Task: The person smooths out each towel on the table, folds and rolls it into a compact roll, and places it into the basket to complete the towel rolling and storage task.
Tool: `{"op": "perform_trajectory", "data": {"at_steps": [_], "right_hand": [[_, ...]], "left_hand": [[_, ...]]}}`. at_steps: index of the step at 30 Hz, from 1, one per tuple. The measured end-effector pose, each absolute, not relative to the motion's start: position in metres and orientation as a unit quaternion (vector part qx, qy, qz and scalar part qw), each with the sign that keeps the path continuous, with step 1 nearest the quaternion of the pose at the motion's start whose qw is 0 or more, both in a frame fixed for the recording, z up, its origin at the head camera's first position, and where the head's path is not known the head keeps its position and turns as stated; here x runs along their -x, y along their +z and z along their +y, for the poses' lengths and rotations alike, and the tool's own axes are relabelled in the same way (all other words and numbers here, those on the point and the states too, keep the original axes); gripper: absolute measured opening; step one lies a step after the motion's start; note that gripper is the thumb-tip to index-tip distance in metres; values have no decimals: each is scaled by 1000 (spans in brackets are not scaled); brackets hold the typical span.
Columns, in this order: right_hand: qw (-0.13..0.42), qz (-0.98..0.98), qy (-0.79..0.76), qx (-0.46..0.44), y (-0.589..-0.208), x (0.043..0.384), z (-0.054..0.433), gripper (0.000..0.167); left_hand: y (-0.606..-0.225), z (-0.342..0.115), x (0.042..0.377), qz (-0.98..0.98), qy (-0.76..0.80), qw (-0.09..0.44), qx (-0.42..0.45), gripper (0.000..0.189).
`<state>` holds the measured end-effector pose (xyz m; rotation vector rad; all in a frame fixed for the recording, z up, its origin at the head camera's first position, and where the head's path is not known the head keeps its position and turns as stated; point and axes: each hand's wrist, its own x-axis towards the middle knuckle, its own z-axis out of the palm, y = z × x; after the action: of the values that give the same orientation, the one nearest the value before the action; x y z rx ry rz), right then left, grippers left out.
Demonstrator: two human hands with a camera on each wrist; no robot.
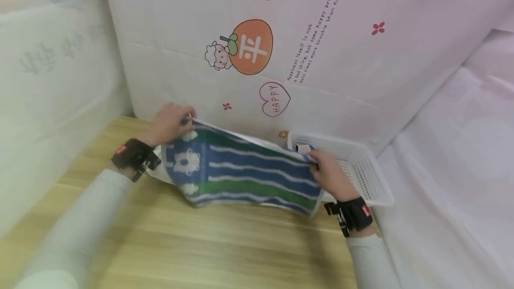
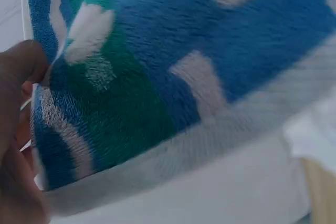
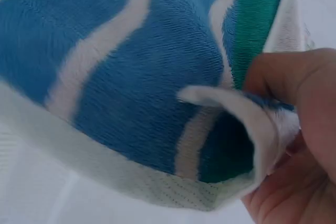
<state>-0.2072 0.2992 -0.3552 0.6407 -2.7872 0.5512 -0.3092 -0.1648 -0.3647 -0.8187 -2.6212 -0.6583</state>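
A blue and green towel (image 1: 249,168) with white wavy stripes and a white bear figure hangs stretched between both hands above the table. My left hand (image 1: 170,124) pinches its upper left edge; in the left wrist view, the thumb and fingers (image 2: 23,64) hold the cloth by its border. At the upper right corner, my right hand (image 1: 331,174) grips the edge. The right wrist view shows that corner of the towel (image 3: 157,77) curling over beside the thumb and fingers (image 3: 273,77). The lower edge of the towel hangs loose.
A white plastic basket (image 1: 363,168) stands at the back right, partly behind the right hand, with a small blue and white item (image 1: 304,148) at its left end. Something white (image 1: 160,168) lies behind the towel's left side. Printed white sheets (image 1: 180,70) surround the wooden table (image 1: 225,244).
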Motion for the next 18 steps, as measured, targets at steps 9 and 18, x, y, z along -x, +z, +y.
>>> {"op": "perform_trajectory", "data": {"at_steps": [9,18], "right_hand": [[263,-901,225,-261,-324,197,279,28],[82,-931,262,-240,-432,127,260,34]], "left_hand": [[-320,-206,258,-847,-272,343,301,14],[-460,-254,163,-928,-271,73,244,2]]}}
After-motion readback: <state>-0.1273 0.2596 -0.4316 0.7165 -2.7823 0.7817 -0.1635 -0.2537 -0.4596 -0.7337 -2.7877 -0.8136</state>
